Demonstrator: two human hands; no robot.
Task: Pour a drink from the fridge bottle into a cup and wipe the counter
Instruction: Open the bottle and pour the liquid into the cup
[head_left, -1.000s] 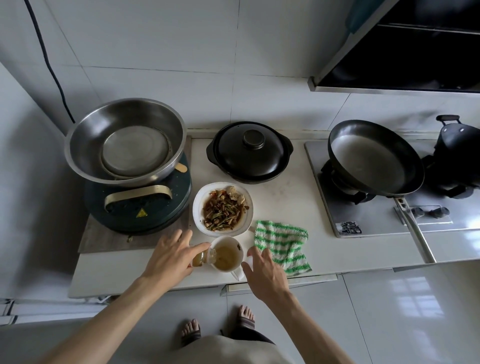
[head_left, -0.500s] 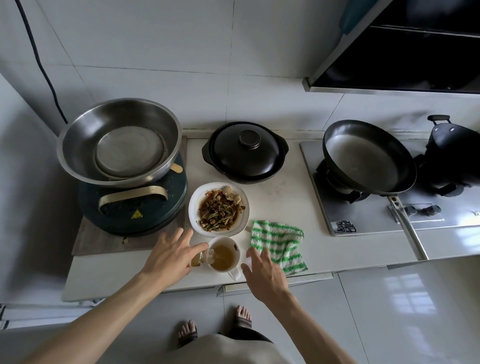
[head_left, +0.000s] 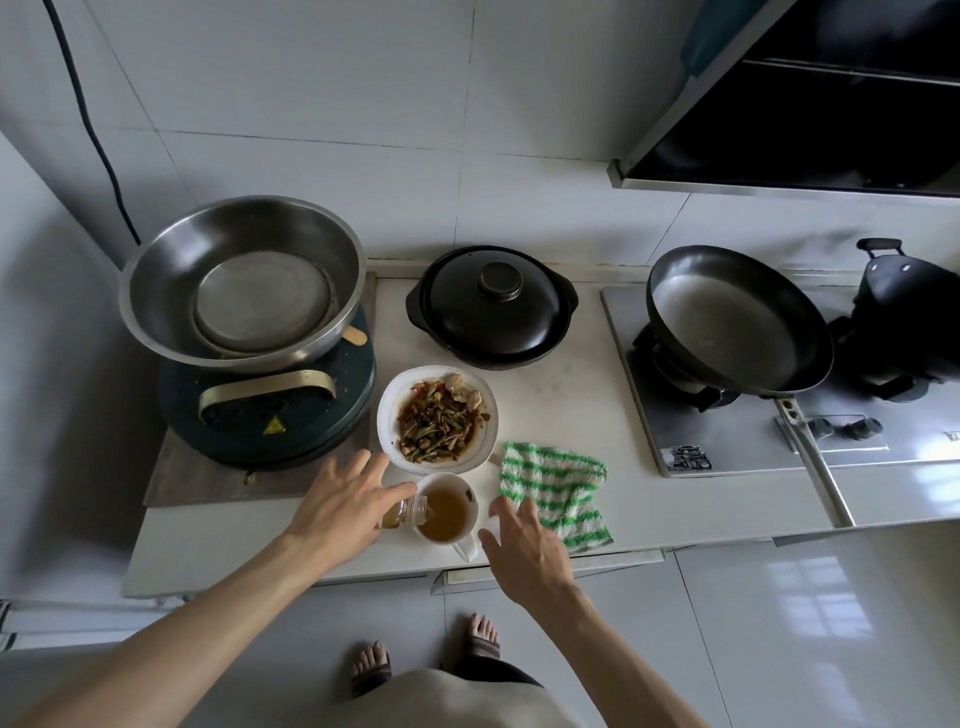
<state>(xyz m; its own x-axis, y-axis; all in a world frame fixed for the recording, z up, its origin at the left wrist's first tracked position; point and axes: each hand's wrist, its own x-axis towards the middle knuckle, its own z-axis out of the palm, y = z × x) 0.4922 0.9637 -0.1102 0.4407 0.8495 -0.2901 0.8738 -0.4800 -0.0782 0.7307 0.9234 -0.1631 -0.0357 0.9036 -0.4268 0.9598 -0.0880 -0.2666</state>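
Note:
My left hand (head_left: 337, 512) grips a small clear bottle (head_left: 402, 514) of amber drink, tipped on its side with its mouth over the rim of a white cup (head_left: 475, 512). The cup stands near the counter's front edge and holds amber liquid close to the brim. Just right of the cup, my right hand (head_left: 524, 545) rests low over the counter edge, pinching a small white thing at the thumb, seemingly the bottle cap (head_left: 490, 525). A green-and-white striped cloth (head_left: 556, 483) lies crumpled on the white counter (head_left: 571, 395), touching my right fingertips.
A white plate (head_left: 387, 415) of stir-fry sits right behind the cup. A black lidded clay pot (head_left: 491, 306) stands at the back, a steel basin (head_left: 239, 280) on a dark cooker (head_left: 270, 415) at left. On the hob (head_left: 727, 441) at right sits a frying pan (head_left: 737, 322).
Both hands keep nearly the same pose and the bottle stays tipped over the cup. Only the view has shifted slightly.

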